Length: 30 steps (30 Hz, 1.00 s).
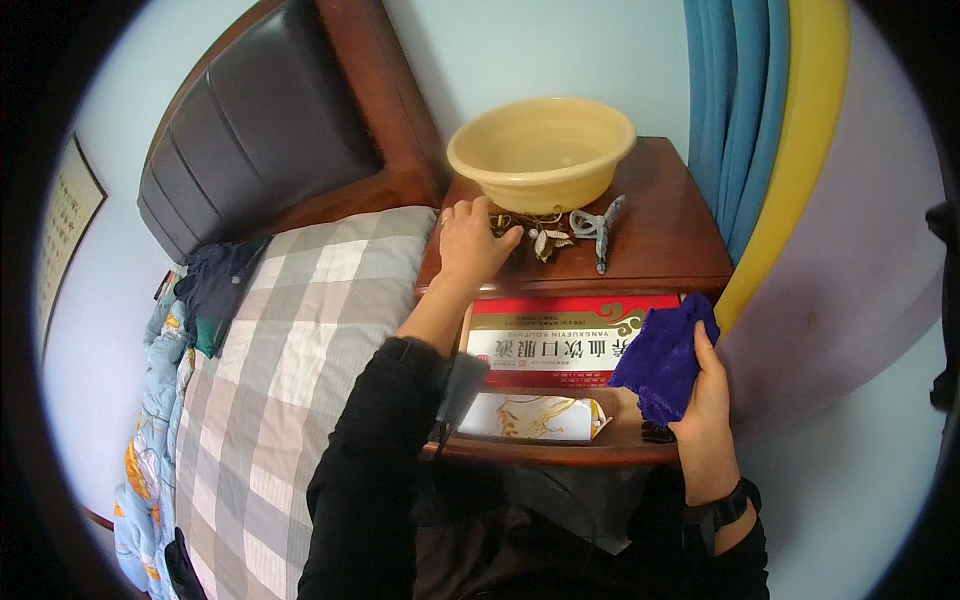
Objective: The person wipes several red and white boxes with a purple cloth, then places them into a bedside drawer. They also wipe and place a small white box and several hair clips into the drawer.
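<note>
My left hand (474, 243) reaches over the nightstand top, just in front of the cream-yellow basin (545, 150). Its thumb and fingers are apart, beside a cluster of gold-coloured leaf-shaped ornaments (545, 240) that looks like a hair accessory. The fingertips partly hide the cluster's left end, so whether they touch it is unclear. Right of it lies a grey-blue bow-like piece (598, 230), perhaps a hair tie. Lower right, my right hand (708, 395) grips a purple cloth (660, 360), which hangs in front of the open drawer.
Inside the pulled-out drawer (625, 435) are a red and gold box (565, 340) and a white box with gold pattern (525, 416). The wooden nightstand (665, 200) stands between a checked bed (290, 330) with a dark padded headboard (270, 120) and blue curtains (735, 110).
</note>
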Tool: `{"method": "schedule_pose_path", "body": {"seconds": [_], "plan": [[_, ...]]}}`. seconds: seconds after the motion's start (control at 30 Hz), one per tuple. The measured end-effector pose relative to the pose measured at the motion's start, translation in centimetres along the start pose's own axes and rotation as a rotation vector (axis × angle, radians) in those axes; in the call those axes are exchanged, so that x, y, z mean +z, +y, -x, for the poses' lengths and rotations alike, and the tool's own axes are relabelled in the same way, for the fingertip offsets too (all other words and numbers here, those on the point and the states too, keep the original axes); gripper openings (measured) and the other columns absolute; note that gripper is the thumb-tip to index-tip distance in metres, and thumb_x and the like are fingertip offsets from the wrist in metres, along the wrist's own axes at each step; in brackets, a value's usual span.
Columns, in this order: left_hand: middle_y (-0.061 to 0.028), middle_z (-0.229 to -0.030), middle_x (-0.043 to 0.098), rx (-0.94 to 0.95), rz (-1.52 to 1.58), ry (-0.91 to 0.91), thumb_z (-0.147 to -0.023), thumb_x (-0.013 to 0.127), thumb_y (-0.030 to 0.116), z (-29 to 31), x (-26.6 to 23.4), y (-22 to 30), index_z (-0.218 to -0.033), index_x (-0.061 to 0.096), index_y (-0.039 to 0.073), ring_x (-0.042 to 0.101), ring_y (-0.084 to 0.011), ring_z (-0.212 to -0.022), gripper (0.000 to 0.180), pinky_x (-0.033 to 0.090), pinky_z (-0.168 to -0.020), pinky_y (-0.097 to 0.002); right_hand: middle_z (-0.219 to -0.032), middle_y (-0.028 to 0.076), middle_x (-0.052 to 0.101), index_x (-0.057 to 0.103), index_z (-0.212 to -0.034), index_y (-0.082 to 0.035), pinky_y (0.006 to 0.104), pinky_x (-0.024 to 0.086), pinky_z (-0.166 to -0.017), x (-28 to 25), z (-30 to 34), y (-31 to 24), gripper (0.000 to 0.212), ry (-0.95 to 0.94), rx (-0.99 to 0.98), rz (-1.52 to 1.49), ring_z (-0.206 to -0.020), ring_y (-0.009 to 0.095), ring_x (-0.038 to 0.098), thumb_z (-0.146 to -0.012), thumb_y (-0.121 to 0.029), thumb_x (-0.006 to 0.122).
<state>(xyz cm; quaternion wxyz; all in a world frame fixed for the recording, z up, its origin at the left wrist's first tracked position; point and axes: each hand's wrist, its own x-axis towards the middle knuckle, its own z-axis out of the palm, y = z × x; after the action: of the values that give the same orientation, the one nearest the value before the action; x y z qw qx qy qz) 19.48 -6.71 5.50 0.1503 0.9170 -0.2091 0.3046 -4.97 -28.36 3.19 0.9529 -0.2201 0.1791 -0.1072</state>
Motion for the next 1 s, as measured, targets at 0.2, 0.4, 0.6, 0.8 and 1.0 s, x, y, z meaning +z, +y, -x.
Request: {"method": "schedule_pose_path", "body": {"seconds": [0.2, 0.4, 0.6, 0.8, 1.0], "plan": [[-0.0189, -0.102, 0.06, -0.093, 0.071, -0.121, -0.077, 0.069, 0.024, -0.8, 1.3, 0.4, -0.111, 0.065, 0.009, 0.054, -0.0378, -0.106, 0.038, 0.046, -0.09, -0.0442, -0.122, 0.013, 0.061, 0.054, -0.127, -0.009, 0.0489, 0.049, -0.095, -0.8, -0.5, -0.1, 0.04, -0.106, 0.035, -0.04, -0.113, 0.028, 0.059, -0.094, -0.032, 0.059], [-0.0138, -0.095, 0.063, -0.122, 0.625, 0.071, -0.09, 0.055, 0.012, 3.2, -3.9, 1.2, -0.114, 0.061, 0.003, 0.062, -0.0254, -0.089, 0.026, 0.05, -0.081, -0.0341, -0.125, 0.011, 0.059, 0.051, -0.13, -0.012, 0.0479, 0.049, -0.096, -0.9, -0.9, 0.7, 0.039, -0.085, 0.033, -0.024, -0.112, 0.029, 0.059, -0.096, -0.031, 0.057], [-0.0061, -0.108, 0.058, -0.57, 1.47, -0.143, -0.097, 0.045, 0.007, 12.8, -9.1, 8.3, -0.125, 0.051, 0.005, 0.057, -0.0116, -0.097, 0.029, 0.049, -0.083, -0.0261, -0.128, 0.012, 0.055, 0.046, -0.136, -0.013, 0.0446, 0.049, -0.098, 2.9, 1.6, 2.7, 0.043, -0.496, -0.339, 0.291, -0.113, 0.03, 0.058, -0.096, -0.026, 0.056], [-0.0184, -0.123, 0.042, -0.103, 1.046, 0.149, -0.086, 0.048, -0.002, 16.9, -8.4, 10.9, -0.13, 0.04, -0.003, 0.042, -0.0304, -0.116, 0.045, 0.032, -0.104, -0.0387, -0.118, 0.012, 0.054, 0.052, -0.117, -0.001, 0.0324, 0.043, -0.092, 5.7, 2.3, 7.5, 0.032, -0.478, -0.915, 1.085, -0.106, 0.021, 0.054, -0.087, -0.008, 0.062], [-0.0228, -0.125, 0.044, 0.131, 0.85, 0.101, -0.078, 0.063, -0.003, 18.0, -6.6, 10.1, -0.137, 0.033, -0.005, 0.045, -0.0362, -0.114, 0.066, 0.036, -0.1, -0.0412, -0.093, 0.009, 0.065, 0.056, -0.111, 0.001, 0.0297, 0.05, -0.076, 4.0, 0.6, 7.7, 0.028, -0.146, -0.665, 0.854, -0.083, 0.016, 0.06, -0.092, -0.019, 0.062]]}}
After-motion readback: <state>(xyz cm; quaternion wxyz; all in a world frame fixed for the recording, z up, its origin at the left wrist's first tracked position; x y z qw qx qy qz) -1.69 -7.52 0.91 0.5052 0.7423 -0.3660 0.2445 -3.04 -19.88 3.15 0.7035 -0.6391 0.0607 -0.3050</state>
